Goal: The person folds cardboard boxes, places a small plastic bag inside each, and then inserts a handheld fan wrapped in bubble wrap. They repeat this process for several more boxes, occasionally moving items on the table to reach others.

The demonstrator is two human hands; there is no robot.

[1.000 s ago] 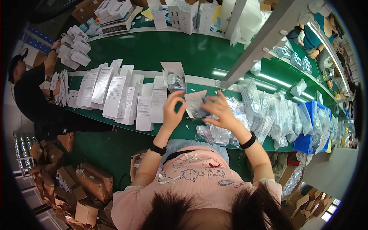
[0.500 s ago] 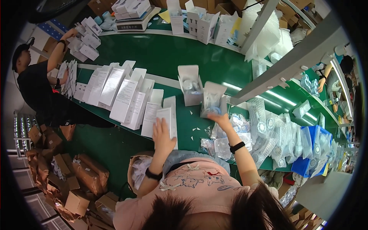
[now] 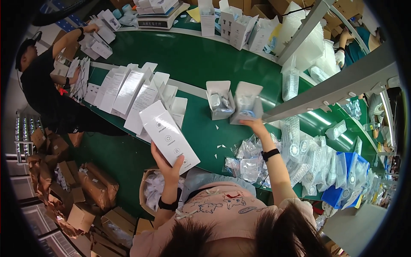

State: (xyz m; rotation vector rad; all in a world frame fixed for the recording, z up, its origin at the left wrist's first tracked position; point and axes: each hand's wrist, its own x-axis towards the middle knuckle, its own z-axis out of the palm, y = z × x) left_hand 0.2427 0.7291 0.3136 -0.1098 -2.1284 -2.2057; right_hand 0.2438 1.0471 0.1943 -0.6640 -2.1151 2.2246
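Observation:
My left hand (image 3: pixel 169 162) is closed around a long white carton (image 3: pixel 168 136), lifted and tilted above the table's near edge, its side with small round icons facing up. At the middle of the table, my right hand (image 3: pixel 256 126) grips the near end of an open white box (image 3: pixel 247 103). Its flap stands up, and bagged parts show inside; motion blurs it slightly. Just left of it stands a second open white box (image 3: pixel 220 100) holding clear-bagged parts. Behind my left hand, a row of upright white cartons (image 3: pixel 128 92) with raised flaps runs leftward.
Clear-bagged parts (image 3: pixel 250 165) and bubble-wrapped pieces (image 3: pixel 295 150) crowd the right side, by a blue bin (image 3: pixel 336 197). A grey metal post (image 3: pixel 334 90) slants across the right. A co-worker (image 3: pixel 43 85) stands at left. An open carton of plastic (image 3: pixel 156 190) sits below the near edge.
My left hand has picked up a white carton from the row's near end and tilted it. My right hand has shifted the open box slightly farther away. The view has turned a little.

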